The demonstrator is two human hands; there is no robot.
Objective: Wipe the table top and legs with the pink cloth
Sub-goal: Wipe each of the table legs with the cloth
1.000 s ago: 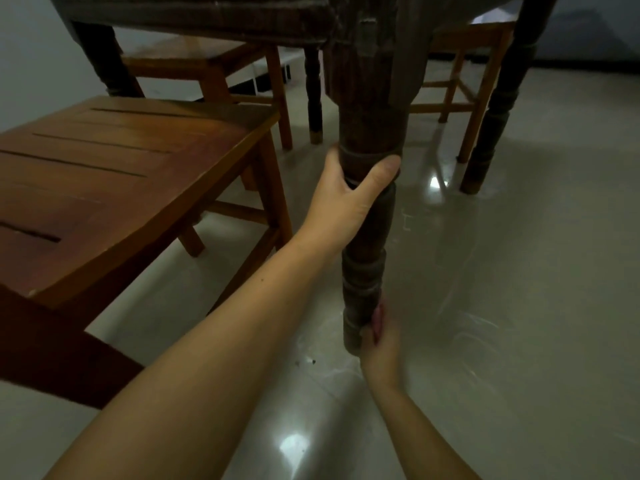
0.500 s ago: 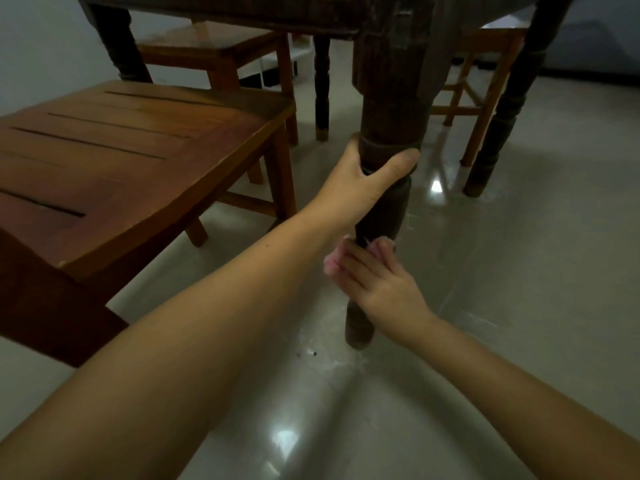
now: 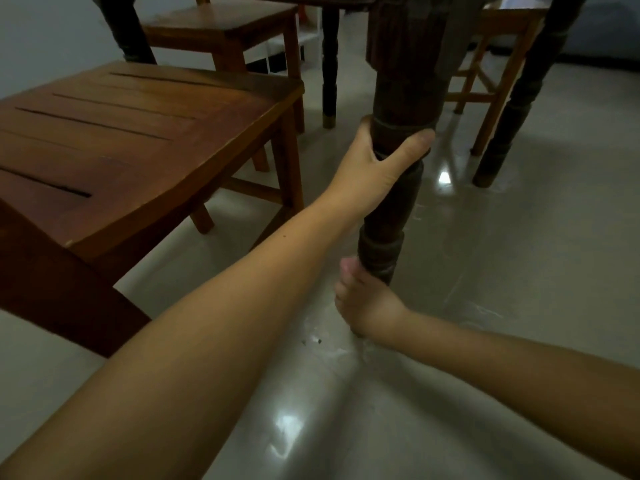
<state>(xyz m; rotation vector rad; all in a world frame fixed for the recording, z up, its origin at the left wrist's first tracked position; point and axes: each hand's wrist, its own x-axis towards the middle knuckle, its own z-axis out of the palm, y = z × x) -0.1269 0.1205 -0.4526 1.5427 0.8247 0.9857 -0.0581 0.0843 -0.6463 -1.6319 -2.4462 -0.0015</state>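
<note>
A dark turned table leg (image 3: 386, 216) stands in the middle of the view, under the table's edge at the top. My left hand (image 3: 377, 164) is wrapped around the leg at mid-height, thumb on the right side. My right hand (image 3: 363, 303) is closed around the lowest part of the leg, close to the floor. A small pale pink bit of the pink cloth (image 3: 347, 266) shows at the top of that fist; the rest of the cloth and the foot of the leg are hidden behind the hand.
A brown slatted wooden chair (image 3: 121, 140) stands close on the left, a second chair (image 3: 221, 26) behind it, a third chair (image 3: 491, 84) at the right rear. Other dark table legs (image 3: 509, 116) stand on the glossy grey floor (image 3: 519, 271).
My right hand went from the leg's foot up to just under my left hand, then back down to the foot. My left hand kept its grip.
</note>
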